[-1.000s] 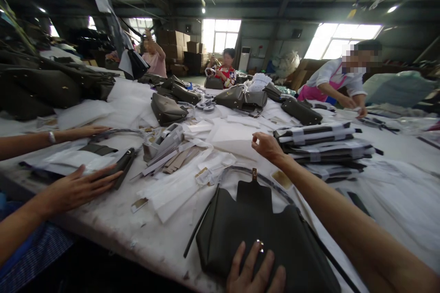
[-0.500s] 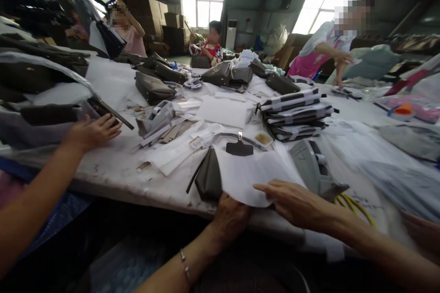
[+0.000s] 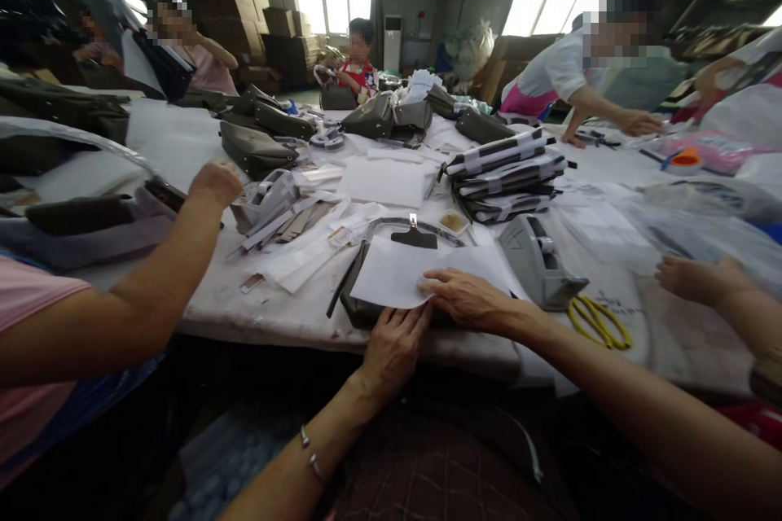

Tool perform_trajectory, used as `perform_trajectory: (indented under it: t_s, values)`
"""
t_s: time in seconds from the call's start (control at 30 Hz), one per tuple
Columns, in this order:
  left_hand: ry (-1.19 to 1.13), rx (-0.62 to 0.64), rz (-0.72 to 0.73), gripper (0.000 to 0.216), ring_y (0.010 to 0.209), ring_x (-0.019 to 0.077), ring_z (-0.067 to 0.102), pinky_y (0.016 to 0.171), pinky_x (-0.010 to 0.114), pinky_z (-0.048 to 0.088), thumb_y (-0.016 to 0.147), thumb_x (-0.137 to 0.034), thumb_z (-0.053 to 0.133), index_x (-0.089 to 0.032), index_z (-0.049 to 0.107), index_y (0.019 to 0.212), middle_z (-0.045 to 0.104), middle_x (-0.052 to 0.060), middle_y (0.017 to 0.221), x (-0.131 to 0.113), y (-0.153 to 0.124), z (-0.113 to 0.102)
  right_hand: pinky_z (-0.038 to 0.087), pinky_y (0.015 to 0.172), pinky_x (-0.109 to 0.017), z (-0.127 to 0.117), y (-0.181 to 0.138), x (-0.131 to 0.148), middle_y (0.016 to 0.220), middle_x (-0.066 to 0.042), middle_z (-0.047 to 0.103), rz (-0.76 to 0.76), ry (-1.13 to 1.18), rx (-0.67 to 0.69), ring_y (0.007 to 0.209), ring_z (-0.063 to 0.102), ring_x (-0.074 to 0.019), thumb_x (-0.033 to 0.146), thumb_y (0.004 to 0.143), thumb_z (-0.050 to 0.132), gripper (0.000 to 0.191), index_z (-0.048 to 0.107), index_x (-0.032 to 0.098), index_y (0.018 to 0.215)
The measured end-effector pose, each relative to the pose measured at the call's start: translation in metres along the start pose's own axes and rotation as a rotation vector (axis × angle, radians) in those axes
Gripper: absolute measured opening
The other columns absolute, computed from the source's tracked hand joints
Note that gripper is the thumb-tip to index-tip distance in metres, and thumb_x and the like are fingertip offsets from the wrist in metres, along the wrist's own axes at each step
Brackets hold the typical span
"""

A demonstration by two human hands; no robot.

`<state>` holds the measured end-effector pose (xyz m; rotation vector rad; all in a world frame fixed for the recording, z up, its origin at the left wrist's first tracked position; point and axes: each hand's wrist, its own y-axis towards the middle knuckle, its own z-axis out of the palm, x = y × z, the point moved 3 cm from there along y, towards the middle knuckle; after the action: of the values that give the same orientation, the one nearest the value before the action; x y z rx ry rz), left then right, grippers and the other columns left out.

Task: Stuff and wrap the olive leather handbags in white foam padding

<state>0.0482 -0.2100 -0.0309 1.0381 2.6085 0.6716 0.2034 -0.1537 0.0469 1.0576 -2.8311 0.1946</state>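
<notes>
A dark grey handbag (image 3: pixel 360 313) lies at the table's front edge, its handle wrapped and a white sheet (image 3: pixel 391 264) over its upper side. A dark tab with a metal clasp (image 3: pixel 414 234) shows beyond the sheet. Against the bag's front, my left hand (image 3: pixel 396 346) rests with fingers laid flat near the sheet's lower edge. My right hand (image 3: pixel 470 299) lies on the sheet with fingers stretched leftward, close to the left fingertips. Its thumb is hidden.
A grey tape dispenser (image 3: pixel 534 260) and yellow scissors handles (image 3: pixel 599 321) lie to the right. Behind are stacked wrapped bags (image 3: pixel 507 175) and paper strips (image 3: pixel 305 220). Co-workers' hands reach in at the left (image 3: pixel 217 183) and right (image 3: pixel 702 281).
Both my hands have moved up onto the bag's front, the right one further over the sheet. More of the bag's front shows below the sheet. The left co-worker's hand has lifted and closed.
</notes>
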Motion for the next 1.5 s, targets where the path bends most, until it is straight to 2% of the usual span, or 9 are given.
perform_trajectory:
  t_s: [0.2, 0.53, 0.7, 0.83, 0.9, 1.0, 1.1, 1.3, 1.5]
  values:
    - [-0.061, -0.006, -0.004, 0.041, 0.123, 0.0244, 0.057, 0.101, 0.039, 0.045, 0.098, -0.016, 0.044, -0.012, 0.05, 0.138, 0.062, 0.012, 0.133, 0.002, 0.0, -0.002, 0.038, 0.111, -0.045, 0.02, 0.003, -0.002, 0.147, -0.012, 0.05, -0.061, 0.032, -0.058, 0.136, 0.047, -0.0258, 0.007, 0.09, 0.042, 0.054, 0.053, 0.019, 0.142]
    - [-0.136, -0.053, 0.001, 0.034, 0.108, 0.0256, 0.065, 0.095, 0.042, 0.052, 0.097, -0.012, 0.041, -0.01, 0.059, 0.125, 0.069, 0.014, 0.116, 0.004, -0.001, -0.003, 0.037, 0.116, -0.045, 0.041, -0.004, 0.007, 0.15, -0.017, 0.046, -0.075, 0.089, -0.163, 0.139, 0.044, -0.0251, 0.008, 0.092, 0.041, 0.052, 0.049, 0.012, 0.142]
    - [-0.172, -0.12, 0.059, 0.025, 0.091, 0.0221, 0.068, 0.083, 0.036, 0.056, 0.096, -0.013, 0.045, -0.011, 0.062, 0.114, 0.072, 0.011, 0.1, -0.005, 0.003, -0.039, 0.037, 0.116, -0.045, 0.038, -0.001, 0.01, 0.15, -0.021, 0.044, -0.101, 0.13, -0.11, 0.139, 0.043, -0.0283, 0.012, 0.092, 0.046, 0.049, 0.049, 0.006, 0.141]
    - [-0.245, -0.063, 0.073, 0.017, 0.082, 0.0187, 0.067, 0.076, 0.032, 0.055, 0.097, -0.016, 0.047, -0.016, 0.063, 0.104, 0.071, 0.005, 0.086, 0.0, 0.033, -0.07, 0.037, 0.115, -0.048, 0.037, 0.0, 0.013, 0.148, -0.022, 0.047, -0.104, 0.2, -0.14, 0.138, 0.044, -0.0308, 0.027, 0.093, 0.058, 0.049, 0.053, 0.009, 0.138]
    - [-0.252, 0.043, 0.009, 0.017, 0.092, 0.0202, 0.067, 0.085, 0.033, 0.054, 0.095, -0.015, 0.047, -0.018, 0.063, 0.099, 0.07, 0.006, 0.092, 0.014, 0.052, -0.066, 0.037, 0.115, -0.048, 0.035, -0.001, 0.013, 0.145, -0.019, 0.051, -0.127, 0.274, -0.173, 0.136, 0.047, -0.0295, 0.033, 0.092, 0.06, 0.049, 0.055, 0.012, 0.136]
    - [-0.323, 0.214, -0.167, 0.014, 0.092, 0.0185, 0.068, 0.085, 0.029, 0.054, 0.093, -0.012, 0.051, -0.019, 0.063, 0.097, 0.071, 0.005, 0.095, 0.042, 0.067, -0.038, 0.038, 0.115, -0.047, 0.034, -0.003, 0.006, 0.143, -0.016, 0.054, -0.103, 0.408, -0.191, 0.135, 0.049, -0.0273, 0.039, 0.096, 0.056, 0.047, 0.057, 0.014, 0.135]
    - [-0.453, 0.215, -0.276, 0.02, 0.097, 0.0178, 0.068, 0.089, 0.027, 0.053, 0.091, -0.01, 0.055, -0.019, 0.063, 0.106, 0.072, 0.004, 0.104, 0.06, 0.063, -0.013, 0.041, 0.112, -0.042, 0.037, -0.003, -0.006, 0.139, -0.012, 0.059, 0.014, 0.584, -0.232, 0.131, 0.053, -0.0233, 0.035, 0.101, 0.044, 0.041, 0.059, 0.016, 0.134]
    - [-0.531, 0.143, -0.215, 0.019, 0.097, 0.0172, 0.068, 0.089, 0.027, 0.053, 0.091, -0.011, 0.056, -0.02, 0.063, 0.107, 0.071, 0.003, 0.103, 0.061, 0.048, -0.008, 0.049, 0.105, -0.039, 0.046, 0.001, -0.009, 0.127, -0.007, 0.068, 0.083, 0.607, -0.397, 0.118, 0.063, -0.0218, 0.025, 0.098, 0.049, 0.033, 0.067, 0.021, 0.125]
    - [-0.301, 0.315, -0.039, 0.018, 0.092, 0.0189, 0.069, 0.082, 0.027, 0.054, 0.097, -0.013, 0.048, -0.016, 0.063, 0.106, 0.071, 0.007, 0.102, 0.051, 0.05, -0.01, 0.05, 0.104, -0.037, 0.057, 0.0, -0.002, 0.125, -0.011, 0.068, 0.079, 0.327, -0.409, 0.117, 0.063, -0.0222, 0.02, 0.099, 0.042, 0.033, 0.067, 0.018, 0.121]
